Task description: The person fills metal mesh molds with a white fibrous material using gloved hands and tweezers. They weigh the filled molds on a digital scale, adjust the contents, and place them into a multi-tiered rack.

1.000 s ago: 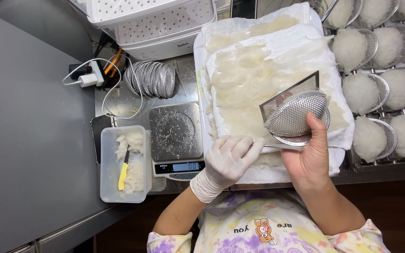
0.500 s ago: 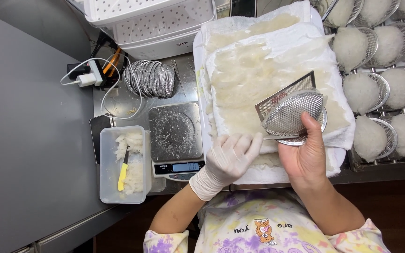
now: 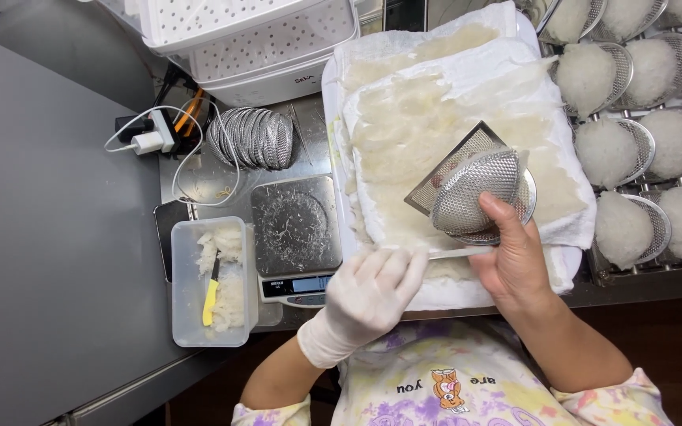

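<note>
Here the bare right hand grips a small round mesh strainer, dome up, over the tray of pale, translucent shreds spread on a white cloth; a flat square of mesh sits tucked under the strainer. The gloved left hand hovers at the near edge of the tray with its fingers loosely curled, and a thin metal tool runs from its fingertips toward the right hand; whether the glove actually pinches that tool cannot be told.

Judging by how things lie, the work is well along but not finished. To the right of the tray, a rack holds many strainers already packed with white mounds, while the cloth on the tray is thickly covered with shreds yet to be portioned. To the left of the tray stands a small digital scale, its plate flecked with scraps, and behind the scale a stack of empty strainers waits unused.

Further left of the tray on the worktop, a clear plastic tub holds loose white bits and a yellow-handled tool. Behind the tray sit white perforated baskets
</note>
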